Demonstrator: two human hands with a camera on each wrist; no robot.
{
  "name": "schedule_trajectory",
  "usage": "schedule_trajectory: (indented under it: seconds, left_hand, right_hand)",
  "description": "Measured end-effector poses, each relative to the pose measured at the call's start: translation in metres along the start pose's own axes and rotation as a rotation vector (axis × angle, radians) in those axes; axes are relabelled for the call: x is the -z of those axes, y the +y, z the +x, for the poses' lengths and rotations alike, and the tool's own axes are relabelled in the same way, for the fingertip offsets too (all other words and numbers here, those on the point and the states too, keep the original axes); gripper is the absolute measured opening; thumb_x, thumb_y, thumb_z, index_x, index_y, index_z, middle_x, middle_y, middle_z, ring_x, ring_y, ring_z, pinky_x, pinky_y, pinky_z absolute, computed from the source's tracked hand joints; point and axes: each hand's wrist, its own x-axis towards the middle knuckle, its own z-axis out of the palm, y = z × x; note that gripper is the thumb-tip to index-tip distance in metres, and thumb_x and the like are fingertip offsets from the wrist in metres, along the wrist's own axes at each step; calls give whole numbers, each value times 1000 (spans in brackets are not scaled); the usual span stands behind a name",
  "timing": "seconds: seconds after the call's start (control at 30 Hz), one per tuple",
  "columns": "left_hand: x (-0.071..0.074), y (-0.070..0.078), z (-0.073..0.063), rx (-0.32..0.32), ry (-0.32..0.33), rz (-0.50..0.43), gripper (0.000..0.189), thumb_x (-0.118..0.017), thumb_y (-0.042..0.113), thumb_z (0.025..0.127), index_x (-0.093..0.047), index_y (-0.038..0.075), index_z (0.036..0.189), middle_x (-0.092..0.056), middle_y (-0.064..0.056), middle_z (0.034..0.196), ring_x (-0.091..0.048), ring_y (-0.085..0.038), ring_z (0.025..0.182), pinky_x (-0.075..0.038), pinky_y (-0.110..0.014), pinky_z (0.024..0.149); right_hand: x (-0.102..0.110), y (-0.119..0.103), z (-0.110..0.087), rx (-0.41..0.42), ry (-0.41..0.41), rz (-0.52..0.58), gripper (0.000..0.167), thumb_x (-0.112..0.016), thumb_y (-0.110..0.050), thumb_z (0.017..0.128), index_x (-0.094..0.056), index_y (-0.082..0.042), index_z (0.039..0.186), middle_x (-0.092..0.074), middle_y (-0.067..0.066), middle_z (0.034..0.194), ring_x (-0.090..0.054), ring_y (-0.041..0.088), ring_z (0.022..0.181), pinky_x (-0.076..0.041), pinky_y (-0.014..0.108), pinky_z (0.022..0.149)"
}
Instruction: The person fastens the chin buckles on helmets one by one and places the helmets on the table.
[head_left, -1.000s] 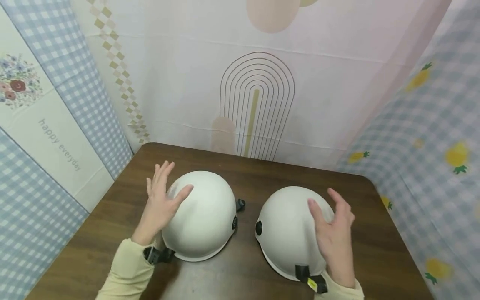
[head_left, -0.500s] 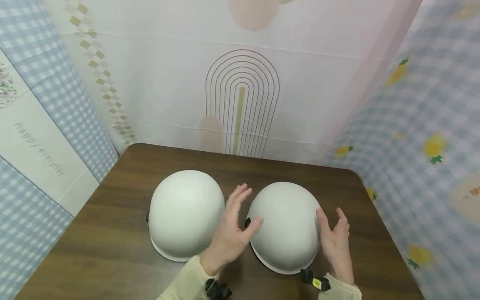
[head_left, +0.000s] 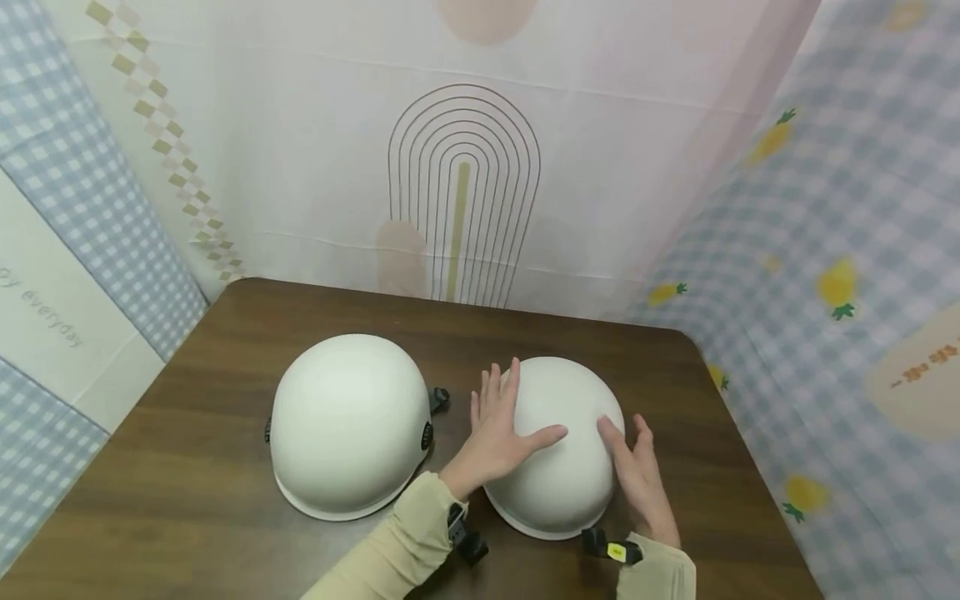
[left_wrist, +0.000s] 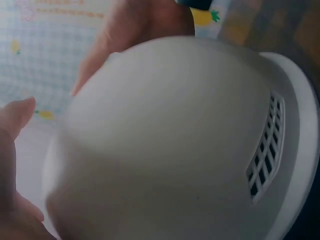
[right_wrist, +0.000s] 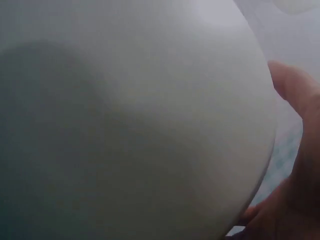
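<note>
Two white helmets stand dome-up, side by side. At the right one (head_left: 567, 479) are both hands. My left hand (head_left: 491, 442) lies along its left side, fingers extended upward and thumb spread across the dome. My right hand (head_left: 641, 479) is at its right side, thumb tip near the shell and fingers pointing up. The left wrist view shows the white dome (left_wrist: 165, 125) with a grille-like vent (left_wrist: 267, 150) near its brim. In the right wrist view the shell fills most of the picture, my right hand's fingers (right_wrist: 295, 90) along its edge. The left helmet (head_left: 348, 425) is untouched.
Both helmets stand on a dark brown wooden table (head_left: 187, 483). Black fittings (head_left: 429, 433) show on the left helmet's side. A white printed cloth (head_left: 315, 167) hangs behind the table, and a checked cloth (head_left: 787, 350) with pineapples lines the right side.
My left hand has gone from the left helmet across to the left side of the right one. My right hand has stayed by the right helmet. The head view has swung rightward.
</note>
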Motion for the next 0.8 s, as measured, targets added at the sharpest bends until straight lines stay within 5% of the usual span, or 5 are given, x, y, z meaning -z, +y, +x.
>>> schedule_trajectory:
  seconds: [0.37, 0.8]
  left_hand:
    - [-11, -2, 10, -9, 21, 83, 110, -68, 75, 71, -12, 35, 156, 4, -12, 161, 7, -34, 146, -4, -62, 112]
    - [-16, -9, 9, -18, 63, 94, 108, -69, 75, 68, -17, 38, 155, -4, -13, 160, -6, -37, 145, -14, -64, 109]
  right_hand:
    - [-3, 13, 5, 55, -54, 16, 96, -49, -60, 95, 9, -14, 156, -2, 22, 159, -14, 44, 143, -19, 64, 108]
    - [-9, 13, 6, 97, -39, -11, 92, -51, -58, 94, 2, -17, 157, -17, 22, 156, -32, 44, 135, -31, 65, 101]
